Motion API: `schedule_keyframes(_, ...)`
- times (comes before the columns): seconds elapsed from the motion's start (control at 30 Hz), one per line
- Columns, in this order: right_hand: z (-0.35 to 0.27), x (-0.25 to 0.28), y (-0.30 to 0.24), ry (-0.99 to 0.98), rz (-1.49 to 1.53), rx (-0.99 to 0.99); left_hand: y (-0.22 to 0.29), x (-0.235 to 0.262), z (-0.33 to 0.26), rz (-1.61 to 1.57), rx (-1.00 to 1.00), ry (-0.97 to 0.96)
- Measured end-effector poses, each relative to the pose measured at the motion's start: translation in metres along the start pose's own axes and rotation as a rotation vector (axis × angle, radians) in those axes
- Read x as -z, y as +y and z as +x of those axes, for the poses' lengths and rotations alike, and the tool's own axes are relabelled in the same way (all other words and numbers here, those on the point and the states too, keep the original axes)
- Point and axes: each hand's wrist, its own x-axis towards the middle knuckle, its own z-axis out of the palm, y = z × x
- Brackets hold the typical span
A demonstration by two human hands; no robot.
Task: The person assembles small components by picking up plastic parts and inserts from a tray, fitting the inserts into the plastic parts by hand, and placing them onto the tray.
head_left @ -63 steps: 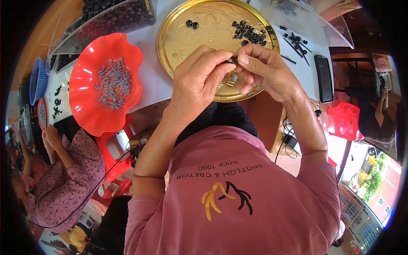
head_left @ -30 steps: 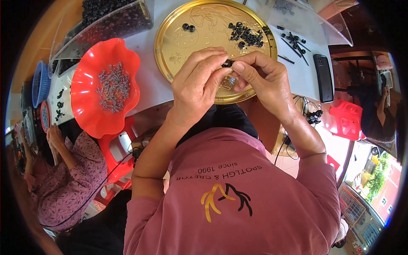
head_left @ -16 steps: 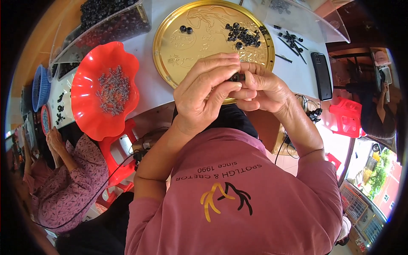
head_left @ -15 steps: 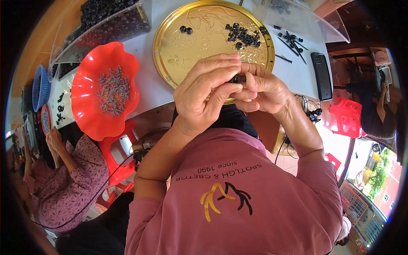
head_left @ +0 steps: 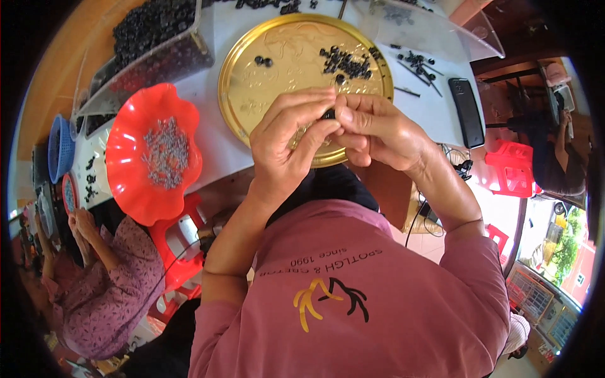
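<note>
Left of the gold tray [head_left: 252, 94], one red bowl [head_left: 135, 189] holds small grey bits. Over the tray's near rim, my left hand [head_left: 287, 142] and right hand [head_left: 378, 129] pinch one small black piece [head_left: 329, 114] together, fingers closed. Two black pieces [head_left: 263, 61] lie apart from a heap [head_left: 345, 62] in the tray.

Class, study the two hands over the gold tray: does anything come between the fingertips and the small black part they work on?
Nothing visible does. The left hand and right hand meet fingertip to fingertip, pinching the small black part directly, above the near side of the gold tray. The fingers hide most of the part.
</note>
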Motion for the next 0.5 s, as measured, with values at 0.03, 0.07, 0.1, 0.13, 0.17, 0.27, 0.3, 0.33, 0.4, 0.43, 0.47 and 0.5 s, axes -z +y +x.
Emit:
schedule_keyframes(0.03,-0.004,-0.003,-0.007,0.029,-0.109,-0.021,-0.001,0.001,0.002,-0.009,-0.006,-0.04)
schedule_keyframes(0.07,-0.01,-0.009,-0.015,0.15,-0.339,0.087,0.001,0.004,0.002,0.037,0.008,-0.064)
schedule_keyframes(0.1,-0.019,-0.012,-0.029,0.262,-0.552,0.161,0.001,0.004,0.002,0.034,-0.007,-0.064)
schedule_keyframes(0.13,-0.026,-0.014,-0.045,0.315,-0.644,0.254,0.0,0.008,-0.001,0.004,0.066,-0.007)
schedule_keyframes(0.17,-0.031,-0.013,-0.061,0.367,-0.733,0.346,-0.001,0.011,-0.004,-0.025,0.14,0.051)
schedule_keyframes(0.27,-0.026,0.012,-0.107,0.59,-1.052,0.759,-0.006,0.019,-0.011,-0.073,0.196,0.091)
schedule_keyframes(0.3,-0.034,0.02,-0.128,0.698,-1.199,0.8,-0.007,0.016,-0.008,-0.12,0.228,0.104)
schedule_keyframes(0.33,-0.03,0.026,-0.145,0.697,-1.195,0.799,-0.007,0.018,-0.009,-0.114,0.251,0.102)
schedule_keyframes(0.4,-0.02,0.033,-0.165,0.898,-1.244,0.705,-0.007,0.021,-0.015,-0.106,0.286,0.111)
schedule_keyframes(0.43,-0.022,0.036,-0.161,0.893,-1.245,0.702,-0.008,0.023,-0.017,-0.107,0.317,0.117)
schedule_keyframes(0.47,-0.025,0.043,-0.151,0.837,-1.331,0.784,-0.01,0.023,-0.02,-0.106,0.319,0.121)
schedule_keyframes(0.5,-0.026,0.049,-0.138,0.777,-1.415,0.866,-0.012,0.024,-0.022,-0.103,0.336,0.116)
